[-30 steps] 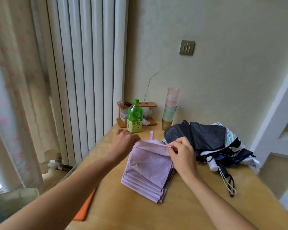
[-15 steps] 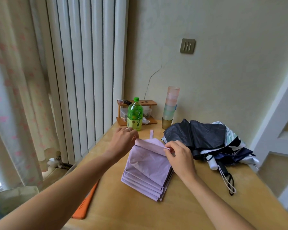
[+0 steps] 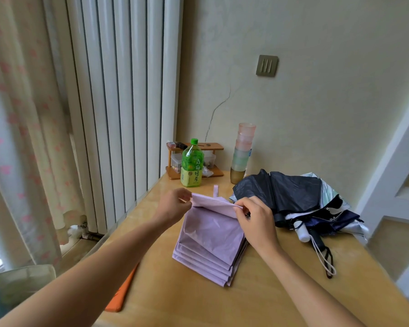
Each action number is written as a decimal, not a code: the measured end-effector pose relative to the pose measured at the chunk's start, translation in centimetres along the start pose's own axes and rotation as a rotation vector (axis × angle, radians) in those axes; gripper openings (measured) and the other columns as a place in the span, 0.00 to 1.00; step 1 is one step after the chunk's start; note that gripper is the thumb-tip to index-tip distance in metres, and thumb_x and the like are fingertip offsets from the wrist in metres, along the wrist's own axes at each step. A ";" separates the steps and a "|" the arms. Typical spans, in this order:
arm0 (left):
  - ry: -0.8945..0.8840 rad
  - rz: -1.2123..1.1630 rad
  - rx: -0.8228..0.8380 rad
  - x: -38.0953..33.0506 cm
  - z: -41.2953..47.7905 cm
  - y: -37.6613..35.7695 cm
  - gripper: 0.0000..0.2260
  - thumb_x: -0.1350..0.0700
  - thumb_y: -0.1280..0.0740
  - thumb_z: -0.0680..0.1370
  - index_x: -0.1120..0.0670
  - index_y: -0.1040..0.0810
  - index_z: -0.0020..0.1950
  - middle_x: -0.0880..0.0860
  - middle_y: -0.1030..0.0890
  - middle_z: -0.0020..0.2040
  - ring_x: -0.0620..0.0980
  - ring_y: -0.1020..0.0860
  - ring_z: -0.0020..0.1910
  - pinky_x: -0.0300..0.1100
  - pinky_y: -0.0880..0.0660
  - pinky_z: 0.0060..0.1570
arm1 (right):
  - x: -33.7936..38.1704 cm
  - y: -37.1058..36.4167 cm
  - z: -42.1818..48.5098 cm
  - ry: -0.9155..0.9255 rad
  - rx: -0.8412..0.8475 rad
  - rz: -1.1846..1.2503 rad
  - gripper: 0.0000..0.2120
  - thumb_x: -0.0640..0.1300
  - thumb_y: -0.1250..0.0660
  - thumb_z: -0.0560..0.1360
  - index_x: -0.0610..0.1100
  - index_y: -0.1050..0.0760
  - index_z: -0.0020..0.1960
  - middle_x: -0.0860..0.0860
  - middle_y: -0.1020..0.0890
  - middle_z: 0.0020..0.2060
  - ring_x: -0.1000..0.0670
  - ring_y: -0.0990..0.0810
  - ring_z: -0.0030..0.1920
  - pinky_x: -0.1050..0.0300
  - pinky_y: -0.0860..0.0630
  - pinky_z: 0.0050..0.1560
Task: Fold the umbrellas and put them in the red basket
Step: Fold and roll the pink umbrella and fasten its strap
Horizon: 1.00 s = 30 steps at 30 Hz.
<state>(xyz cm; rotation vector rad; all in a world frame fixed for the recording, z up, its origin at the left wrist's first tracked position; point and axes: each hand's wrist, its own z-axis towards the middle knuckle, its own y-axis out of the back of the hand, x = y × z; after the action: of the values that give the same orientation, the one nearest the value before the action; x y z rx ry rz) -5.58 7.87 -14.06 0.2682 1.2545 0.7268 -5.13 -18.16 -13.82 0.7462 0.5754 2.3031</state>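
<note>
- Pinches top fold of lilac umbrella [image 3: 210, 234] at its left corner with left grip [image 3: 175, 205].
- Pinches same fold's right corner with right grip [image 3: 255, 220].
- Shows pleats stacked flat on surface [image 3: 198, 303] below both grips, dark umbrellas [image 3: 293, 192] heaped just right of right grip.

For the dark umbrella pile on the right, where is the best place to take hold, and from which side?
Probably the white handle, approached from the near side: it sticks out of the crumpled dark canopy toward the person, bare and rigid, while the fabric is loose.
</note>
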 end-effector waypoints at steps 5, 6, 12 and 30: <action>0.017 -0.214 0.007 -0.2 0.0 0.0 0.02 0.59 0.27 0.77 0.54 0.17 0.49 0.49 0.15 0.47 0.44 0.18 0.48 0.32 0.26 0.45 | -0.1 0.3 -0.1 -0.015 -0.007 0.008 0.06 0.38 0.28 0.76 0.48 0.20 0.44 0.55 0.23 0.39 0.54 0.24 0.37 0.52 0.24 0.37; 0.022 -0.280 0.029 -0.2 -0.1 0.1 0.01 0.59 0.27 0.78 0.55 0.18 0.47 0.50 0.16 0.46 0.45 0.18 0.48 0.33 0.26 0.46 | -0.2 0.4 0.0 -0.020 -0.010 0.010 0.06 0.38 0.28 0.76 0.48 0.20 0.44 0.55 0.23 0.39 0.54 0.24 0.37 0.52 0.24 0.37; 0.096 -0.562 0.177 0.3 -0.5 0.5 0.08 0.63 0.29 0.79 0.63 0.18 0.57 0.56 0.15 0.52 0.44 0.18 0.50 0.34 0.23 0.50 | -0.4 0.6 -0.1 -0.024 -0.002 0.022 0.06 0.38 0.29 0.76 0.48 0.20 0.45 0.55 0.23 0.40 0.54 0.24 0.39 0.51 0.23 0.39; 0.481 -0.181 0.271 -0.1 -0.4 0.7 0.11 0.51 0.31 0.75 0.59 0.20 0.47 0.54 0.24 0.44 0.51 0.29 0.41 0.42 0.33 0.37 | -0.7 1.0 -2.4 0.127 0.380 0.097 0.04 0.39 0.29 0.73 0.48 0.20 0.43 0.59 0.24 0.41 0.58 0.24 0.44 0.70 0.32 0.45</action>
<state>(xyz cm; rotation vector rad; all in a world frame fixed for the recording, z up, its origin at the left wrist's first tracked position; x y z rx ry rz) -6.19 8.23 -13.74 0.2022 1.8148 0.4753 -6.67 -19.83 -15.34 0.8192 1.0780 2.3703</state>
